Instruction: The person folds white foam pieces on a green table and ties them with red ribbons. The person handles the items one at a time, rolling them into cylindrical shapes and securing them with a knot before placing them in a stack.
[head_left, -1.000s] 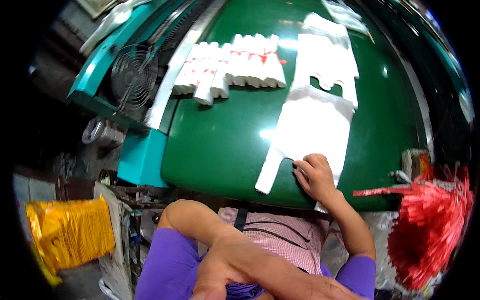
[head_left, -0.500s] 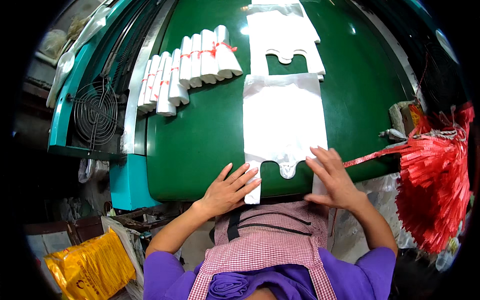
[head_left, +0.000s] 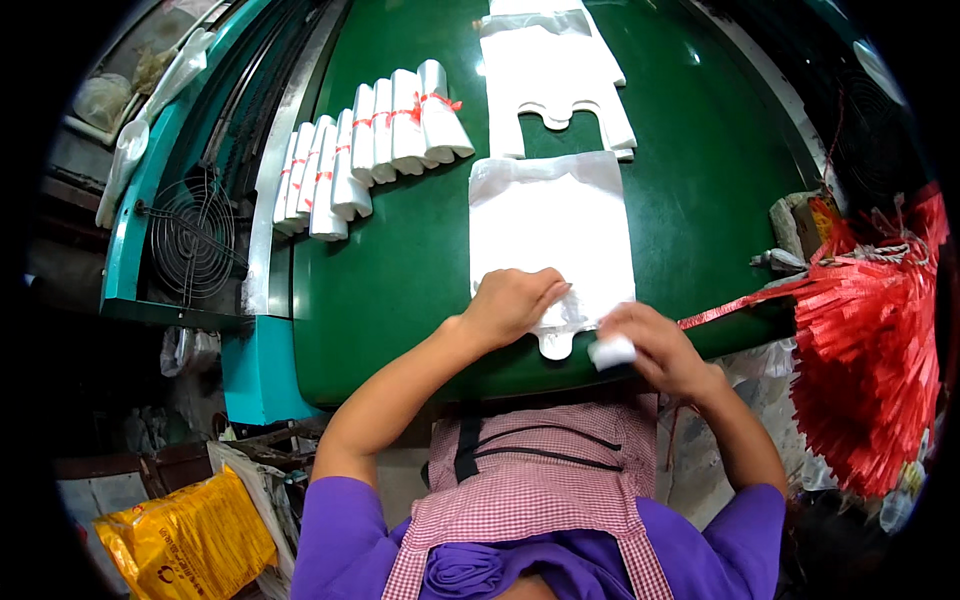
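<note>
A flat stack of white plastic vest bags (head_left: 545, 225) lies on the green table in front of me, its rounded middle tab toward my body. My left hand (head_left: 515, 308) is closed, its fingers curled and pressed on the near left part of the stack. The left handle no longer hangs down there and looks folded up under that hand. At the near right corner, my right hand (head_left: 658, 345), smeared by motion, grips the right handle, whose white end (head_left: 612, 352) pokes out past its fingers.
Rolled white bags tied with red strips (head_left: 390, 125) lie in a row at left. More flat bag stacks (head_left: 545, 65) sit farther back on the green table (head_left: 700, 230). A bunch of red plastic strips (head_left: 865, 370) hangs at right. A wire fan guard (head_left: 193, 240) stands left.
My left hand has moved up and right onto the stack, from spread to curled. My right hand has closed on the right handle and lifted it. Both handles have left their flat position.
</note>
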